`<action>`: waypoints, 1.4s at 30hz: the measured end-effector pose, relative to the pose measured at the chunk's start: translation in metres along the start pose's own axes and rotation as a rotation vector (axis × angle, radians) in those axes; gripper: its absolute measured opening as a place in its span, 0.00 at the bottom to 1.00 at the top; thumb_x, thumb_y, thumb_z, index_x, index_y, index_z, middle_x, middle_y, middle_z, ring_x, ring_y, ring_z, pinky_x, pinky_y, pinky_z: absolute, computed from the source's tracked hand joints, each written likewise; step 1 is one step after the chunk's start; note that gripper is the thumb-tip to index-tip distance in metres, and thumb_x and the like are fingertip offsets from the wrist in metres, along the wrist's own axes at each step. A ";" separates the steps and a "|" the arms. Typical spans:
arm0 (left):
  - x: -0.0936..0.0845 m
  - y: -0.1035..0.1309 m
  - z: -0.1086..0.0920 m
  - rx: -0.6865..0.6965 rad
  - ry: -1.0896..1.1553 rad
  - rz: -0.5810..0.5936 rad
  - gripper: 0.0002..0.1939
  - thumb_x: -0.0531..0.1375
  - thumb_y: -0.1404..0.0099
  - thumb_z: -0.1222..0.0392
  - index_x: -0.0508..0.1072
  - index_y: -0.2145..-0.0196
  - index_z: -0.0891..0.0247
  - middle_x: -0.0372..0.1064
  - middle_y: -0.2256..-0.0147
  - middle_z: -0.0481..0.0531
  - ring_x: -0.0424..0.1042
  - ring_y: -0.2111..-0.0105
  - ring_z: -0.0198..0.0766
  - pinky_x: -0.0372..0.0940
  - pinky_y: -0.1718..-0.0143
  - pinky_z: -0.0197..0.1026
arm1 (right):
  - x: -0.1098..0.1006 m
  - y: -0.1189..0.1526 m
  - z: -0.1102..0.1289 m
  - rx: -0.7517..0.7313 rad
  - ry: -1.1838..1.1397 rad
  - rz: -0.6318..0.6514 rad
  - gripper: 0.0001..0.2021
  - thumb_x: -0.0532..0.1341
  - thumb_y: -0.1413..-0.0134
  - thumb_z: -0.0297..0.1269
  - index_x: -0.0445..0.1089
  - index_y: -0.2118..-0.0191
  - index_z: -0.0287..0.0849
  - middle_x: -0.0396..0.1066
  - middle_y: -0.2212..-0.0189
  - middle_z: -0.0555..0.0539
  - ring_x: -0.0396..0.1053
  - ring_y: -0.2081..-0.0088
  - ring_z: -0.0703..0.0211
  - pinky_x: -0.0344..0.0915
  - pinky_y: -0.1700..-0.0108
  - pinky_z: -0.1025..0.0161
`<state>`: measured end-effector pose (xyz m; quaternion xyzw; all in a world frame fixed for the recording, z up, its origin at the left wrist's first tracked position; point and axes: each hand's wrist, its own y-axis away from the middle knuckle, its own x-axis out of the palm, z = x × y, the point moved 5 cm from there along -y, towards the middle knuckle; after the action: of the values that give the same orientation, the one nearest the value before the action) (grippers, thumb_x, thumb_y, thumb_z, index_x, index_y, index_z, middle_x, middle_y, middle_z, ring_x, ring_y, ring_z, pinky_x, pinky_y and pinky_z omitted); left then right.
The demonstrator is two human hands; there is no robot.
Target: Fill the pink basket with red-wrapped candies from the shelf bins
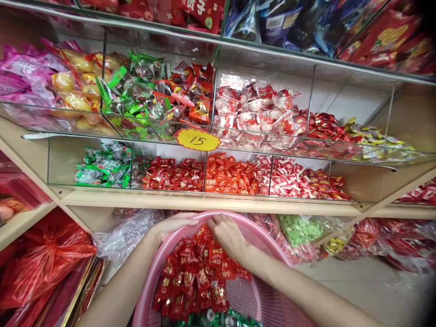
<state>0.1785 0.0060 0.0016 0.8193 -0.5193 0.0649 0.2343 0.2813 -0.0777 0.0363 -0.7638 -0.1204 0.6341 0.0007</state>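
Note:
A pink mesh basket (pixel 284 254) is tilted at the bottom centre of the head view. Red wrapped candies (pixel 189 277) fill its left part, with green wrapped candies (pixel 211 318) at the lower edge. My left hand (pixel 175 223) grips the basket's far rim on the left, its fingers over the edge. Inside the basket near that rim, my right hand (pixel 226 232) has its fingers curled down at the red candies. Its fingertips are partly hidden, so what they hold cannot be made out.
Glass-fronted shelves (pixel 211 200) of sorted candies rise ahead, with a yellow tag (pixel 198 139) marked 15. Below them lie clear plastic bags (pixel 127 231) and a bag of green candies (pixel 299 229). A red plastic bag (pixel 47 259) sits at the lower left.

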 end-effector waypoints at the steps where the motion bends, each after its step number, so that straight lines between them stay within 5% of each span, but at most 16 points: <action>1: -0.001 0.000 0.001 -0.006 0.003 -0.003 0.23 0.62 0.50 0.60 0.67 0.55 0.64 0.70 0.60 0.55 0.69 0.62 0.41 0.61 0.58 0.41 | 0.001 0.000 0.000 -0.002 -0.011 -0.004 0.10 0.50 0.50 0.23 0.64 0.63 0.40 0.66 0.65 0.43 0.62 0.61 0.54 0.60 0.61 0.58; 6: -0.005 -0.001 0.005 -0.035 0.020 -0.020 0.24 0.62 0.50 0.59 0.66 0.54 0.64 0.70 0.60 0.55 0.70 0.63 0.41 0.62 0.59 0.41 | -0.009 0.008 -0.014 0.023 -0.127 0.007 0.08 0.52 0.50 0.28 0.64 0.62 0.41 0.66 0.64 0.42 0.62 0.61 0.52 0.60 0.60 0.56; 12: -0.008 0.000 0.004 -0.046 0.018 -0.020 0.24 0.63 0.51 0.59 0.66 0.55 0.64 0.68 0.57 0.56 0.69 0.59 0.43 0.61 0.57 0.42 | -0.034 0.051 -0.069 0.136 -0.326 -0.143 0.10 0.52 0.48 0.34 0.65 0.61 0.42 0.64 0.63 0.42 0.61 0.60 0.54 0.58 0.59 0.57; 17: -0.011 -0.001 0.005 -0.065 -0.021 -0.058 0.24 0.63 0.51 0.58 0.67 0.56 0.64 0.68 0.57 0.55 0.68 0.58 0.44 0.62 0.57 0.42 | -0.016 0.086 -0.103 0.310 -0.658 -0.211 0.14 0.50 0.46 0.38 0.65 0.56 0.43 0.65 0.59 0.44 0.62 0.57 0.56 0.58 0.55 0.58; 22: -0.012 -0.001 0.007 -0.078 -0.042 -0.078 0.24 0.63 0.51 0.57 0.67 0.56 0.64 0.69 0.59 0.55 0.69 0.61 0.42 0.63 0.58 0.41 | 0.011 0.086 -0.104 0.333 -0.936 -0.116 0.17 0.51 0.47 0.40 0.63 0.52 0.42 0.68 0.59 0.45 0.65 0.60 0.58 0.60 0.57 0.62; 27: -0.013 0.008 0.005 -0.069 -0.110 -0.104 0.24 0.62 0.51 0.57 0.67 0.55 0.64 0.70 0.59 0.54 0.69 0.60 0.42 0.62 0.57 0.40 | 0.028 0.079 -0.100 0.335 -1.006 -0.157 0.18 0.52 0.48 0.41 0.64 0.53 0.41 0.68 0.58 0.44 0.65 0.57 0.55 0.59 0.55 0.60; 37: -0.009 0.024 0.001 -0.039 -0.182 -0.175 0.26 0.61 0.50 0.53 0.66 0.53 0.60 0.70 0.58 0.52 0.67 0.57 0.43 0.60 0.55 0.41 | 0.043 0.072 -0.097 0.337 -1.157 -0.168 0.18 0.53 0.49 0.44 0.65 0.55 0.40 0.67 0.57 0.44 0.64 0.56 0.56 0.58 0.52 0.59; 42: -0.018 0.011 -0.006 -0.061 -0.426 -0.239 0.21 0.60 0.51 0.50 0.72 0.61 0.64 0.71 0.61 0.52 0.68 0.59 0.44 0.60 0.56 0.40 | 0.048 0.072 -0.098 0.323 -1.152 -0.147 0.19 0.52 0.48 0.44 0.65 0.54 0.40 0.68 0.57 0.43 0.64 0.56 0.56 0.58 0.53 0.59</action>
<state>0.1610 0.0200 0.0045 0.8628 -0.4579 -0.1532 0.1501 0.3978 -0.1239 -0.0015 -0.2771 -0.0559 0.9545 0.0953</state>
